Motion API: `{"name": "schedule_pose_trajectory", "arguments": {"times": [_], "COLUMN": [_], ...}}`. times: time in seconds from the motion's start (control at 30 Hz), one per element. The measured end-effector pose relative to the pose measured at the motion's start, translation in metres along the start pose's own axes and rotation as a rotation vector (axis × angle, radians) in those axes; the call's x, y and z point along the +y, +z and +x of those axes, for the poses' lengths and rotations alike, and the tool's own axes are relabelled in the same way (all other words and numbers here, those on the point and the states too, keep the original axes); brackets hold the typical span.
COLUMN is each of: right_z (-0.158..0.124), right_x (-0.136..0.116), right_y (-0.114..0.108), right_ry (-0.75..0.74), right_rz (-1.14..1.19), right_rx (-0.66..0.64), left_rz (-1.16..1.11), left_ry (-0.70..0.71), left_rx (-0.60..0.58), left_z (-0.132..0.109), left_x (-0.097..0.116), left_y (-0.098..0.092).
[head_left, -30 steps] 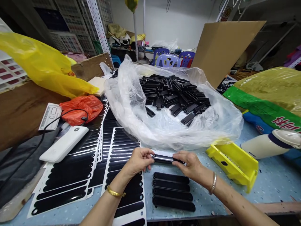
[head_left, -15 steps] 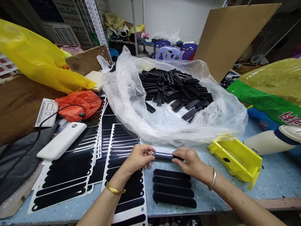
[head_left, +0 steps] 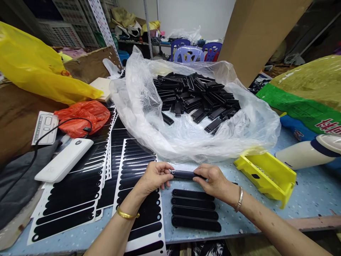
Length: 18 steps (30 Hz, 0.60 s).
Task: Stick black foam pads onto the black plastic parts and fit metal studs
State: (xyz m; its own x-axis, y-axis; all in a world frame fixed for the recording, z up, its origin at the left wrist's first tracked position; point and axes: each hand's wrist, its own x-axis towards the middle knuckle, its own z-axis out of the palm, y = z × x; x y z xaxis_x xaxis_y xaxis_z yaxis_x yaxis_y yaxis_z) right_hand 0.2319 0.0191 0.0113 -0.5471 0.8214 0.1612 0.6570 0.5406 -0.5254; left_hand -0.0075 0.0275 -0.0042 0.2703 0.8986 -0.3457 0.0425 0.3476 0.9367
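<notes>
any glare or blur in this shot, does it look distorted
Head view: glare streaks the glossy black strips; wide-angle distortion bows the table's front edge; the left hand and right hand look sharp, without obvious blur.

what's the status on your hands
Left hand, right hand on black strip, one at each end. Four black strips just below. Clear plastic bag just beyond.

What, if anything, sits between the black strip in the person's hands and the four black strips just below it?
Nothing visible does. Only a narrow band of speckled blue tabletop separates the black strip, pinched between the left hand and right hand, from the four black strips.
</notes>
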Motion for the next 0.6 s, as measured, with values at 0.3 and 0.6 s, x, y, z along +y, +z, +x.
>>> {"name": "schedule_pose_trajectory", "arguments": {"times": [0.3,0.6], "right_z": [-0.0017,-0.0045], "right_x": [0.0007,0.0041], "right_y": [-0.0005,0.0008], "right_ry": [0.018,0.028], "right_rz": [0.072,0.147], "right_rx": [0.022,0.056], "left_rz": [-0.003,0.009], "left_ry": [-0.016,-0.03], "left_rx": [0.01,0.019], "left_z": [0.0006,0.0009], "left_x": [-0.0014,0.0013], "left_y": [-0.0003,0.0009]}}
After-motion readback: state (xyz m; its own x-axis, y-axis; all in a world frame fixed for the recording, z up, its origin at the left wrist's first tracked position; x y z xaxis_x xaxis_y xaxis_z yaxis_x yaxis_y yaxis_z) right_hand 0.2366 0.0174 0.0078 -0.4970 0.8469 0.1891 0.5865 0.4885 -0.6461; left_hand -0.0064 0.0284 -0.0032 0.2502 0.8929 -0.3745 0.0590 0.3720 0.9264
